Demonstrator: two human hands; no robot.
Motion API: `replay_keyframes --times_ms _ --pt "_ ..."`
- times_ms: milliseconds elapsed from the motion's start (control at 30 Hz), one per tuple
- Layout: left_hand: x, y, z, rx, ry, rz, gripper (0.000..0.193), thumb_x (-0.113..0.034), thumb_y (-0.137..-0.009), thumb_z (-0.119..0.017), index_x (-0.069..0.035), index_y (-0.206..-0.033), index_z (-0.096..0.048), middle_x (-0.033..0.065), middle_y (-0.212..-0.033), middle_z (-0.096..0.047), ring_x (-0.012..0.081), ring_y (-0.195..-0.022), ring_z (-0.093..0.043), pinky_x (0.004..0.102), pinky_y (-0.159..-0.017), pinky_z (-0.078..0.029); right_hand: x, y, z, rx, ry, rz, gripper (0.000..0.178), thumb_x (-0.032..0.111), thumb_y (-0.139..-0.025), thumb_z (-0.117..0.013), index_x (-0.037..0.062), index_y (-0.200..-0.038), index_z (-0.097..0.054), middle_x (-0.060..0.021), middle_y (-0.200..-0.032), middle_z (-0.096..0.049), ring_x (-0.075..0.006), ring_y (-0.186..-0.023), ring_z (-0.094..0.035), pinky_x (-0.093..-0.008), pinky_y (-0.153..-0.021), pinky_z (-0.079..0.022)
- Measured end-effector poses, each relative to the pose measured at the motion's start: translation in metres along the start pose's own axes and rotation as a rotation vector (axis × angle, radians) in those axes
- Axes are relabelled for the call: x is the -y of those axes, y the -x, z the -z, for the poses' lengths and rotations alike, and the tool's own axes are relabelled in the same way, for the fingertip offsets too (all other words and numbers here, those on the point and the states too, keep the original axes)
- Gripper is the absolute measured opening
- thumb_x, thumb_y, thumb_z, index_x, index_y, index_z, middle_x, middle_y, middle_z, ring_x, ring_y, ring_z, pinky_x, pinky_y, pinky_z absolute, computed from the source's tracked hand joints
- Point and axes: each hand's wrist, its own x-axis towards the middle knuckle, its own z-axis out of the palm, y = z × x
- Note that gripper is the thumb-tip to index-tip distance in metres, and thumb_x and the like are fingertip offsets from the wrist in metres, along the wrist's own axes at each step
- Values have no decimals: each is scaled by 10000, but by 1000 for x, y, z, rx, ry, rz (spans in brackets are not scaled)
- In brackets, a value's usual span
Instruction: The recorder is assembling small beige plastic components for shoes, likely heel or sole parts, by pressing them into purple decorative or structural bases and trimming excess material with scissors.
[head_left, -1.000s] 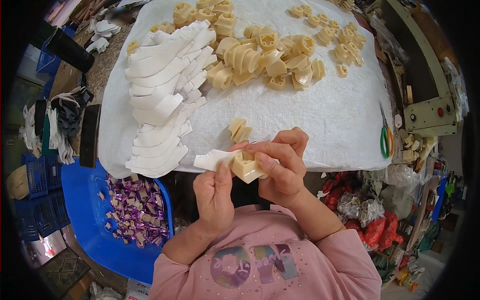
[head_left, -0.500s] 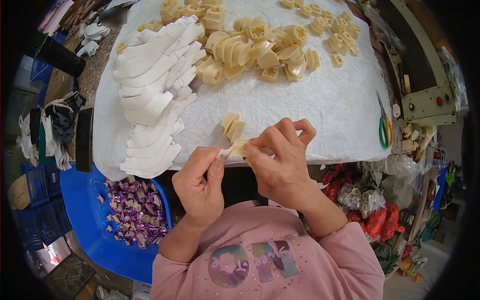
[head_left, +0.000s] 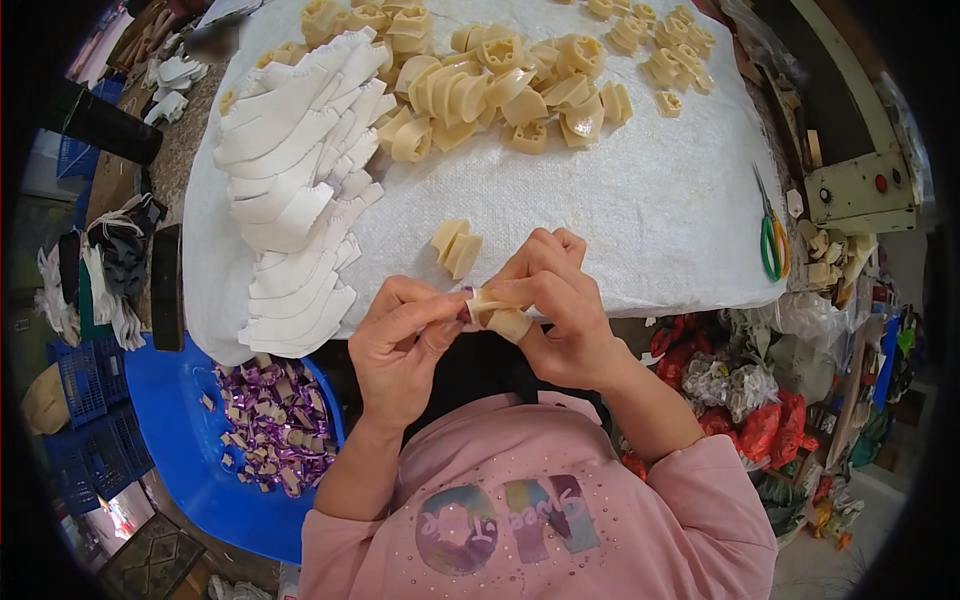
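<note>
Both hands meet at the near edge of the white-covered table. My right hand (head_left: 560, 315) is closed on a beige plastic shoe heel (head_left: 511, 323), fingers wrapped around its far side. In my left hand (head_left: 398, 335), thumb and forefinger pinch a small strip (head_left: 467, 305) with a purple shiny side, its end lying against the heel. Just beyond the fingers, a few loose beige heels (head_left: 457, 248) lie together on the cloth. A long overlapping stack of white curved cut pieces (head_left: 290, 215) spreads to the left.
A heap of beige heels (head_left: 460, 95) covers the table's far side. Green-and-orange-handled scissors (head_left: 773, 245) lie at the right edge. Below left, a blue basin (head_left: 180, 440) holds many purple shiny pieces. Red and clear plastic bags (head_left: 760, 430) crowd the lower right.
The heel has turned and dropped slightly toward me, showing more of its body. My right hand has shifted a little left and tilted. Purple now shows at my left fingertips.
</note>
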Motion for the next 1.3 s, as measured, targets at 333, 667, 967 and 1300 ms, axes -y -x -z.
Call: replay_keyframes --times_ms 333,667,967,1300 --pt "-7 -8 -8 98 -286 -182 123 -46 -800 -677 25 -895 -642 91 -717 -589 216 -658 -525 286 -588 -425 -7 9 3 39 -180 -60 277 -81 -622 -594 66 -853 -555 -69 -780 -482 -254 -743 -459 -349 -721 -282" --pt "0 -3 -17 -19 -236 -86 97 -64 -798 -679 2 -786 -609 41 -546 -440 183 -464 -396 291 -430 -319 2 3 5 211 -177 -82 255 -62 -649 -599 83 -851 -543 -47 -748 -447 -223 -760 -447 -354 -746 -265" --pt "-6 -11 -5 -13 -438 -438 182 24 -663 -734 -46 -810 -652 40 -686 -506 203 -690 -481 295 -612 -398 -1 -1 7 99 -23 9 380 -36 -647 -666 77 -999 -576 -28 -798 -515 -216 -768 -490 -351 -781 -293" --pt "-4 -7 5 -120 -326 -400 322 118 -593 -702 -78 -841 -642 50 -763 -459 219 -728 -473 298 -627 -411 5 28 6 10 -366 -279 206 118 -845 -647 32 -1010 -559 -93 -933 -636 -187 -755 -585 -283 -702 -460"
